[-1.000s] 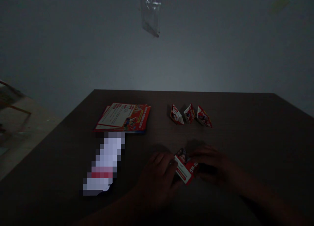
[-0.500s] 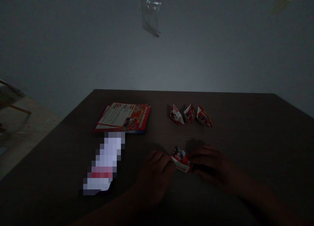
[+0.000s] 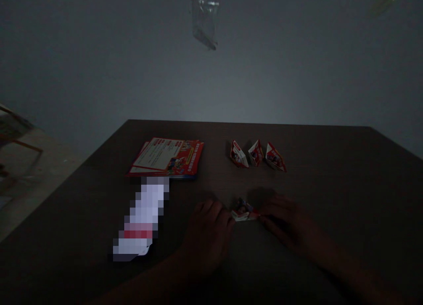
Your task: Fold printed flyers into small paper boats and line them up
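Observation:
Between my hands, low over the near middle of the table, is a small folded paper boat (image 3: pixel 243 212), printed in red and white with a picture. My left hand (image 3: pixel 209 234) grips its left end with bent fingers. At its right end, the fingertips of my right hand (image 3: pixel 286 219) pinch a red corner. Farther back stand three folded paper boats in a row: a left one (image 3: pixel 239 156), a middle one (image 3: pixel 255 154) and a right one (image 3: pixel 275 158), all red and white. Dim light hides detail of my fingertips.
A stack of printed red flyers (image 3: pixel 165 157) lies at the back left of the dark table (image 3: pixel 330 164). Nearer to me is a phone-like object (image 3: pixel 142 221), its surface blurred out by pixels. A clear plastic bag (image 3: pixel 205 20) hangs on the wall behind.
The paper between my hands has become flatter and narrower; its white front face is now turned down or folded in. My hands have shifted only slightly.

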`<state>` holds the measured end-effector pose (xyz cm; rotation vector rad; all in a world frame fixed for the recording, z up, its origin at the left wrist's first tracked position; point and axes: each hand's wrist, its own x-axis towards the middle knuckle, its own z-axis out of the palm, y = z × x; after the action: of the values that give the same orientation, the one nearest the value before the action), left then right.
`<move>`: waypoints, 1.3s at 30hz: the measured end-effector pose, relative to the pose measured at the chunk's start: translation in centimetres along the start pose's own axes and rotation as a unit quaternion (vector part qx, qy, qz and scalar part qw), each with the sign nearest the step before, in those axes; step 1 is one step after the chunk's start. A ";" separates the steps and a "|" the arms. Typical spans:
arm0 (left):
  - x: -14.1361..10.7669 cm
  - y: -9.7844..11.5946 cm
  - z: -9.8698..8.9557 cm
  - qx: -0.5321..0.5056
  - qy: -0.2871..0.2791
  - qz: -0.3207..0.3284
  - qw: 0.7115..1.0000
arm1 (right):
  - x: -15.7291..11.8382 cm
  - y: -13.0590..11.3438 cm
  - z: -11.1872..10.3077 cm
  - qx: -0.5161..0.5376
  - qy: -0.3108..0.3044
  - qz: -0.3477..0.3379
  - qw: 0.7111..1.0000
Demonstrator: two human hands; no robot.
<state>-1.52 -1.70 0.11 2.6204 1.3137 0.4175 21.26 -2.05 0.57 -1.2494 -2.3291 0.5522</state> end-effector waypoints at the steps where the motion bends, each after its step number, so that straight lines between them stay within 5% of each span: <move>1: 0.0 0.0 -0.1 0.000 -0.002 -0.005 1.000 | 0.1 -0.1 0.1 0.006 0.008 0.014 1.000; 18: 0.7 0.5 0.0 0.015 0.002 -0.066 0.998 | 0.5 -0.9 1.6 -0.006 0.047 0.166 0.985; 39: 1.0 0.6 0.0 -0.003 0.017 -0.055 0.998 | 0.7 -1.4 1.8 -0.061 0.044 0.133 0.988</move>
<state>-0.50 -1.26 0.49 2.5312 1.4563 0.4503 18.99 -2.43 -0.09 -1.6226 -2.1646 0.4352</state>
